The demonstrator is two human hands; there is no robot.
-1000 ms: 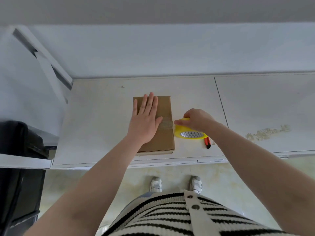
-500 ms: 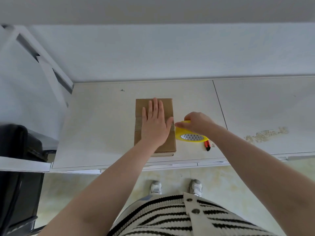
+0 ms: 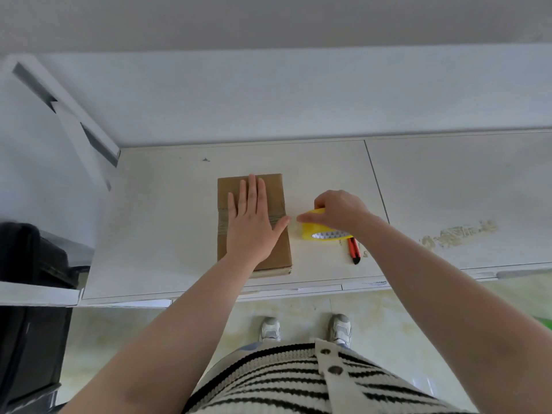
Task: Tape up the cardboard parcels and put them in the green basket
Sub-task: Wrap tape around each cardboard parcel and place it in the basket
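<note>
A flat brown cardboard parcel (image 3: 279, 255) lies on the white table (image 3: 161, 222), with a band of clear tape across its middle. My left hand (image 3: 252, 222) presses flat on top of it, fingers spread. Just right of the parcel, my right hand (image 3: 339, 209) grips a yellow roll of tape (image 3: 324, 233) that rests on the table, its index finger pointing toward the parcel's right edge. A sliver of green (image 3: 545, 322) shows at the right edge, low down; I cannot tell whether it is the basket.
A red and black utility knife (image 3: 354, 251) lies on the table just right of the tape roll. A black case (image 3: 33, 294) stands to the left below the table edge. A worn patch marks the table at the right (image 3: 457, 234).
My left hand slid from the parcel's left part toward its middle and right side. My right hand with the tape roll stayed beside the parcel, shifting only slightly.
</note>
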